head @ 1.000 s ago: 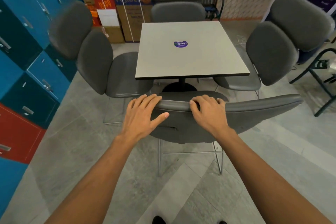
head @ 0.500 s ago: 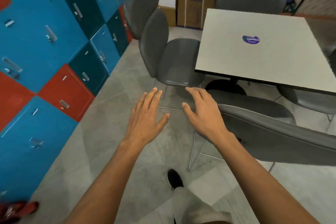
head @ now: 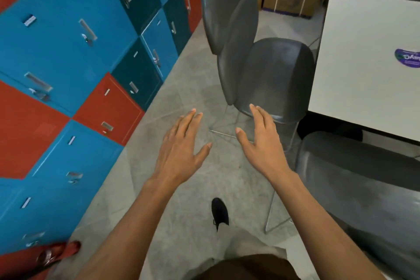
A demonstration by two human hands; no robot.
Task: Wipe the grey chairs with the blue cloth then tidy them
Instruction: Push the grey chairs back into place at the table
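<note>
You are tidying, no blue cloth in view: left hand and right hand, fingers spread and empty, reach for the grey chair at upper centre; grasp its backrest next.

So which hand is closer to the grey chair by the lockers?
Right. The right hand reaches the grey padded chair's seat edge; the left hand hovers over bare floor beside it.
</note>
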